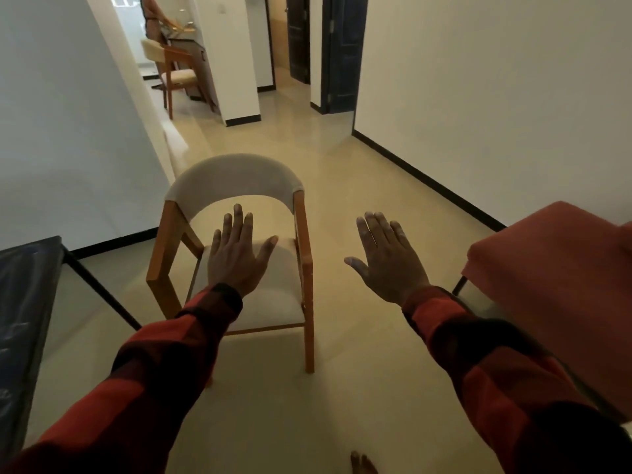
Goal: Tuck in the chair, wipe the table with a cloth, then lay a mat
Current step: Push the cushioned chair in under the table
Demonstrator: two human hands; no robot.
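Observation:
A wooden chair [236, 186] with a beige curved back and beige seat stands on the floor in front of me, its seat facing me. My left hand [237, 253] is stretched out flat above the seat, fingers straight and spread, holding nothing. My right hand [386, 256] is also stretched out flat, to the right of the chair over bare floor, holding nothing. A dark glass-topped table [24, 302] with black legs is at the left edge. No cloth or mat is in view.
An orange-red upholstered seat [561, 278] stands at the right. White walls with black skirting bound the room. Down the corridor a second wooden chair [174, 70] stands by a table where a person [154, 18] is. My bare foot [362, 463] shows at the bottom.

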